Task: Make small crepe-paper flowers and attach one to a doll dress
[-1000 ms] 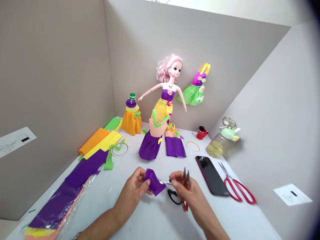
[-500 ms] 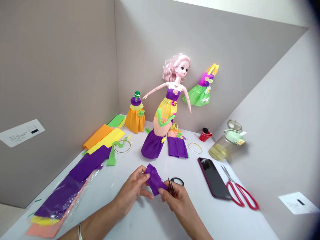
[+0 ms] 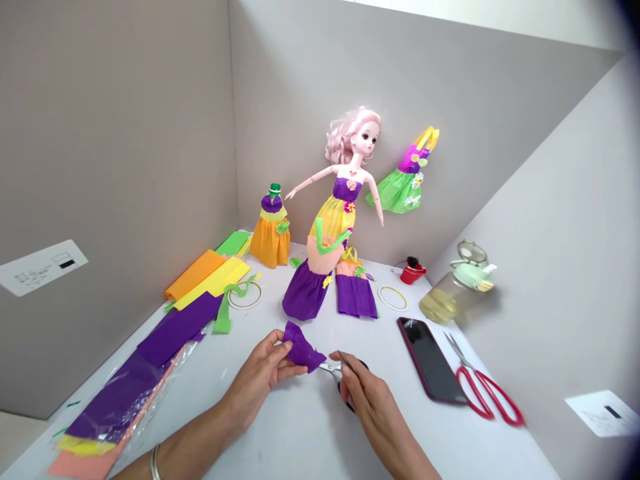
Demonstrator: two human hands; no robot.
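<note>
Gripping hand: with our left hand [image 3: 267,363], at 8 o'clock of the purple piece [image 3: 303,348], we pinch its edge between thumb and fingers.
Cutting hand: our right hand [image 3: 367,393], at 4 o'clock, is curled round the handles of the black-handled scissors [image 3: 330,367]; a thin dark tool [image 3: 345,359] lies also along these fingers, and its kind we cannot tell.
Purple piece: we have it at the centre of our clock, a little crumpled, its right corner touching the blades.
Blades: whether they bite, we cannot tell. For a good cut, we should make the sheet taut, place our left fingertips away from the line, and snip slowly; such soft material may fold between blades.
Phone [image 3: 431,362]: at 3 o'clock, just beside the red-handled scissors [image 3: 470,366].
Peach-and-purple dress [image 3: 309,287]: at 12 o'clock, before the doll [image 3: 347,189].
</note>
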